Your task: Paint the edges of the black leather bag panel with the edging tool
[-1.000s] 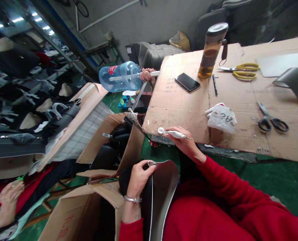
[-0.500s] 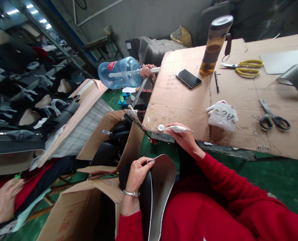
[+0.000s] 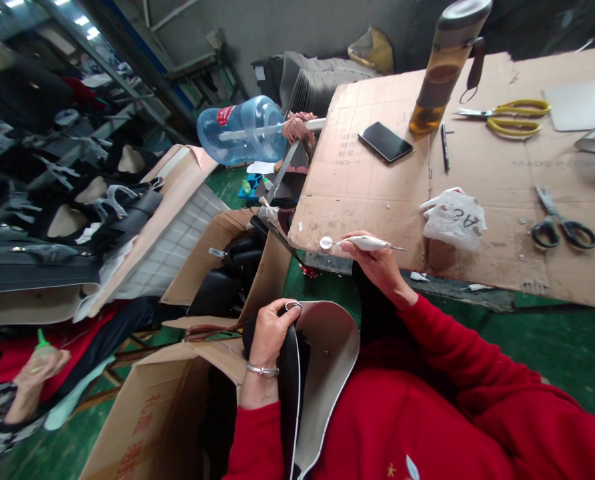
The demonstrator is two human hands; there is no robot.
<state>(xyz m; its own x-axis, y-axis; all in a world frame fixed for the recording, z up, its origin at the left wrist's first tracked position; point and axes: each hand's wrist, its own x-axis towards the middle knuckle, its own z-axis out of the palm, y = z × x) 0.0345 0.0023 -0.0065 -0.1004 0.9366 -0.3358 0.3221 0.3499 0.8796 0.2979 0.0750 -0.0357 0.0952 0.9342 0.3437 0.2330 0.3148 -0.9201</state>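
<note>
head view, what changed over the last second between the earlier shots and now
Little changed. The right hand keeps its grip on the white tool at the cardboard's edge. The left hand still pinches the grey leather piece. Only the camera tilted, shifting everything slightly. Phone, scissors and bottle stayed put.

Under my left fingers the curved leather panel looks smooth and matt, pale grey inside with a black edge. My right fingers pinch a glossy white plastic tool, beside rough, scuffed brown cardboard.
</note>
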